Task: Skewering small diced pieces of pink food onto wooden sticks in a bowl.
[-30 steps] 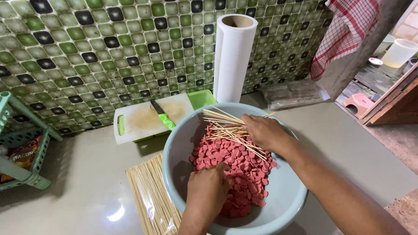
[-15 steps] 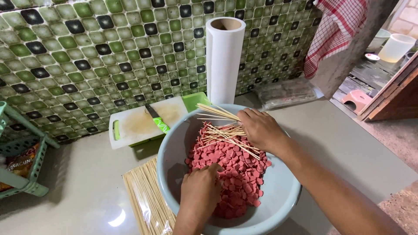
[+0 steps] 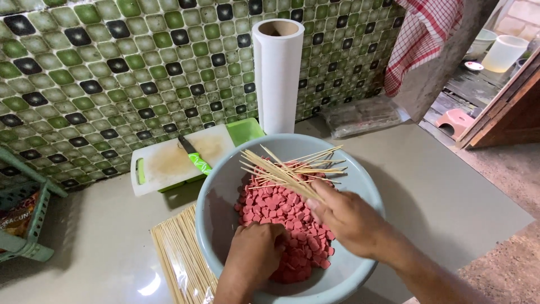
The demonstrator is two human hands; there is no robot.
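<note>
A light blue bowl (image 3: 225, 191) on the counter holds a heap of pink sausage slices (image 3: 275, 208). My right hand (image 3: 349, 219) grips a bundle of thin wooden skewers (image 3: 289, 171) that fan out over the slices toward the bowl's far side. My left hand (image 3: 256, 256) reaches into the near side of the bowl, with its fingers down among the slices. Whether those fingers hold a slice is hidden.
A pack of skewers (image 3: 180, 259) lies left of the bowl. Behind it sit a white cutting board (image 3: 163, 163) with a green-handled knife (image 3: 194, 157), a green container (image 3: 244, 129) and a paper towel roll (image 3: 277, 73). A green rack (image 3: 22, 219) stands at the left.
My right hand has drawn back toward me over the bowl, carrying the skewer bundle with it. My left hand stays down in the slices.
</note>
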